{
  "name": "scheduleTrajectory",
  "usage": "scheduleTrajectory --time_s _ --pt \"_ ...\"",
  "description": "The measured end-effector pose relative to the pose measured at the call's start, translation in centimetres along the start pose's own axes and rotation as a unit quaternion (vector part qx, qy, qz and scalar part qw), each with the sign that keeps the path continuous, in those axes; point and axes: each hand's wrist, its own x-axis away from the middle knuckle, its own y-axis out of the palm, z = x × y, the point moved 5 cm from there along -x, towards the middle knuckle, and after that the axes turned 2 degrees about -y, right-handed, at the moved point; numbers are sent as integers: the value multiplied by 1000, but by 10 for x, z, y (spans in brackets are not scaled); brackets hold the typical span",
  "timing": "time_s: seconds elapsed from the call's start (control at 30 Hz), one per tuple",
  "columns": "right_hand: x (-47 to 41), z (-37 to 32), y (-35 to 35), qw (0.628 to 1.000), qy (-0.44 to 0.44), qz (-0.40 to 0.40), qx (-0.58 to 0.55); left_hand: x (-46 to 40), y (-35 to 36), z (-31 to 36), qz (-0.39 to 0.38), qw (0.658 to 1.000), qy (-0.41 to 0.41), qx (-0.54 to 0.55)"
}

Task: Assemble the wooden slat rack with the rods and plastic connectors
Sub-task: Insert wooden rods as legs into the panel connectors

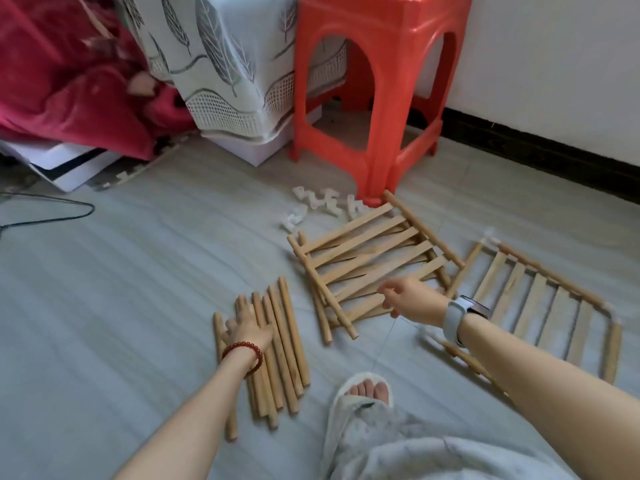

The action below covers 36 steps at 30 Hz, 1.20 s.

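A bundle of loose wooden rods (287, 336) lies on the grey floor. My left hand (247, 329) rests flat on it with the fingers spread. To the right, two slat panels (367, 258) lie stacked crosswise. My right hand (408, 299) hovers at their near right edge, its fingers pinched on a thin thread (382, 344) that runs down toward my slipper. A third slat panel (540, 299) lies farther right with white plastic connectors (490, 237) on its corners. Several loose white connectors (329, 202) sit in a heap beyond the stacked panels.
A red plastic stool (381, 81) stands just behind the connectors, by the wall. A leaf-patterned cloth (235, 64) covers a box at the back, and a red blanket (69, 81) lies to its left. A black cable (52, 216) crosses the floor. My slippered foot (363, 393) is near the rods.
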Motion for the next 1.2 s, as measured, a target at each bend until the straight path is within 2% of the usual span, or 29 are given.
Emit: scheduleTrajectory --time_s 0.07,0.17,0.27,0.43,0.6,0.67,0.77,0.83,0.9,1.07,1.13,1.2 --pt "-23 12 18 1000 7 -25 11 -13 30 -29 -21 997 -80 12" --pt "-50 35 40 998 33 -51 -14 -18 57 -58 13 982 -185 27" --pt "-68 57 58 995 66 -63 -34 -34 70 -67 87 980 -176 14" --pt "-74 71 78 990 101 -85 -51 -51 71 -76 58 983 -176 16" --pt "-69 53 84 992 85 -86 -43 -53 62 -78 57 993 -83 69" --pt "-66 44 83 992 77 -89 -41 -46 57 -76 57 991 -72 95" --pt "-59 29 75 994 55 -88 -32 -30 36 -50 73 974 -37 209" --pt "-54 15 63 996 25 -80 -38 -22 18 -14 34 956 22 290" --pt "-48 -3 41 996 -10 -51 -68 -8 0 37 -40 940 108 320" --pt "-4 -18 -53 960 -73 63 -263 71 -26 192 -171 872 352 295" --pt "18 -7 -88 947 -85 103 -292 98 -25 234 -196 847 400 291" --pt "44 19 -119 947 -69 154 -275 125 -10 271 -222 830 433 273"
